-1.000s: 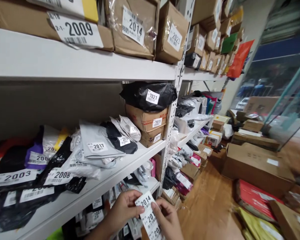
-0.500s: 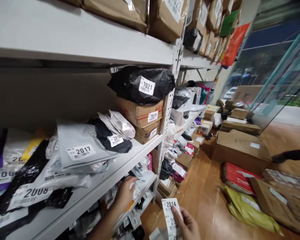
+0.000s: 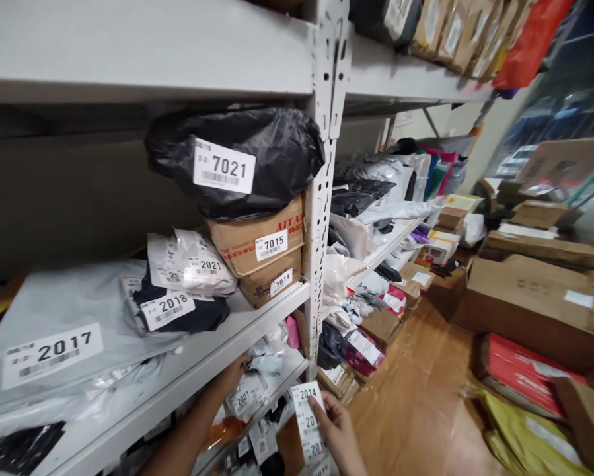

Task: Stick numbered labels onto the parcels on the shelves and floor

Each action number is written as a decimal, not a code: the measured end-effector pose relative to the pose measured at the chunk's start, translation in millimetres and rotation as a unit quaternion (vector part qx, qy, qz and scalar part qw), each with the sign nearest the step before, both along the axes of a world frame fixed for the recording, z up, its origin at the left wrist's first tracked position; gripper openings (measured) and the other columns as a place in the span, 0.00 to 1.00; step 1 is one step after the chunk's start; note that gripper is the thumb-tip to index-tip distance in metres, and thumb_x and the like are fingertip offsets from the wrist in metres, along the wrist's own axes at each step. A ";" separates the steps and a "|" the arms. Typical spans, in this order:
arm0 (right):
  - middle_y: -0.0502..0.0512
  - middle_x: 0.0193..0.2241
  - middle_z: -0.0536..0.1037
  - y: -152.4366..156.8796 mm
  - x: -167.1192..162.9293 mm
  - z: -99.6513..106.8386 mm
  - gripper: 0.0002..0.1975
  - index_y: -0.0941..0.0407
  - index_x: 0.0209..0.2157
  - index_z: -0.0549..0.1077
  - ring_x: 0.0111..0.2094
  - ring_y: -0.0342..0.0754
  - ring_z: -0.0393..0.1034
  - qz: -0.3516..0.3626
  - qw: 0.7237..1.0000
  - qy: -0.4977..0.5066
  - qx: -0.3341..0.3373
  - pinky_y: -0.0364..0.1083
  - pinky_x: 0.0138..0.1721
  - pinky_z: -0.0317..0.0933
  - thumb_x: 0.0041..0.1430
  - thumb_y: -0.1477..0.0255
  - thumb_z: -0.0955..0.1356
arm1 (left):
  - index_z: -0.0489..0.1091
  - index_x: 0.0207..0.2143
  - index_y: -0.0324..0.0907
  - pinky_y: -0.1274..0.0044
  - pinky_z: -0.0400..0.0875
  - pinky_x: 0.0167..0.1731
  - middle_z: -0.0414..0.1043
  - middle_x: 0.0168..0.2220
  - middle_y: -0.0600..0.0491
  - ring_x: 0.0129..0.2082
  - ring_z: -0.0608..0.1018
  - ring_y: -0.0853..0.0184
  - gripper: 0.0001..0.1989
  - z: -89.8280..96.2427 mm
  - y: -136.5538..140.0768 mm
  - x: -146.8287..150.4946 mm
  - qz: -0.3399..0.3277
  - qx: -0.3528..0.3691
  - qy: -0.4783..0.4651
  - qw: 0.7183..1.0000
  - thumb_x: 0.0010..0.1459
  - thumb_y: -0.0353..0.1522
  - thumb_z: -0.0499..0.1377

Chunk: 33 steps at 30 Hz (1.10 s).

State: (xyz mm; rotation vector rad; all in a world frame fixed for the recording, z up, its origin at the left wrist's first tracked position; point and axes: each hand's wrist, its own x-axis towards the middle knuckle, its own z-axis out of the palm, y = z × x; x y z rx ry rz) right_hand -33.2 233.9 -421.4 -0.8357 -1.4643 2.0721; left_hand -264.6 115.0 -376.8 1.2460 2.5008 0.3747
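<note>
In my right hand (image 3: 335,420) is a strip of number labels (image 3: 307,423), pinched under the thumb; its top label reads 2014. My left hand (image 3: 238,370) reaches onto the lower shelf under the shelf edge. Its fingers are hidden among pale plastic-wrapped parcels (image 3: 265,363), so whether it grips one does not show. Just below it lies a clear-wrapped parcel labelled 2007 (image 3: 244,396), and an orange packet (image 3: 223,433) sits beneath my forearm.
On the middle shelf are a grey mailer 2017 (image 3: 78,311), a dark parcel 2018 (image 3: 182,311), and a black bag 7021 (image 3: 271,152) atop two cartons (image 3: 257,254). A perforated white post (image 3: 321,218) divides the racks. Cardboard boxes (image 3: 534,311) and a yellow bag (image 3: 519,430) cover the floor at right.
The view has moved closer to the shelf post. My left hand has gone deeper into the lower shelf, out of clear sight. My right hand still holds the label strip.
</note>
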 end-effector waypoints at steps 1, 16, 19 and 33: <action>0.53 0.21 0.73 3.3 -6.0 -7.0 0.27 0.59 0.25 0.72 0.24 0.45 0.62 0.024 0.999 0.002 0.024 0.44 0.26 0.56 0.44 0.46 0.69 | 0.73 0.34 0.40 0.74 0.66 0.48 0.74 0.40 0.52 0.44 0.74 0.65 0.16 1.7 -4.8 2.7 0.008 -0.018 0.006 1.000 0.49 0.17 0.51; 0.63 0.55 0.67 14.7 -132.4 3.1 0.15 0.56 0.25 0.74 0.59 0.58 0.56 0.277 0.938 0.129 0.166 0.55 0.61 0.45 0.46 0.58 0.71 | 0.74 0.34 0.41 0.72 0.66 0.46 0.75 0.40 0.48 0.43 0.74 0.61 0.09 19.7 18.9 14.2 0.027 -0.149 0.024 0.988 0.55 0.30 0.53; 0.62 0.59 0.62 16.2 -128.4 0.3 0.13 0.56 0.23 0.73 0.61 0.57 0.52 0.272 0.937 0.129 0.175 0.54 0.62 0.43 0.46 0.61 0.72 | 0.73 0.35 0.39 0.70 0.66 0.45 0.75 0.39 0.47 0.42 0.74 0.61 0.09 14.3 15.4 13.9 0.055 -0.172 0.030 0.983 0.55 0.31 0.55; 0.61 0.54 0.70 18.8 -121.8 5.8 0.10 0.54 0.22 0.74 0.61 0.57 0.54 0.266 0.940 0.128 0.170 0.55 0.61 0.43 0.47 0.62 0.72 | 0.71 0.36 0.38 0.66 0.63 0.49 0.74 0.42 0.46 0.46 0.73 0.61 0.10 3.3 11.0 11.9 0.113 -0.174 0.021 0.978 0.57 0.35 0.56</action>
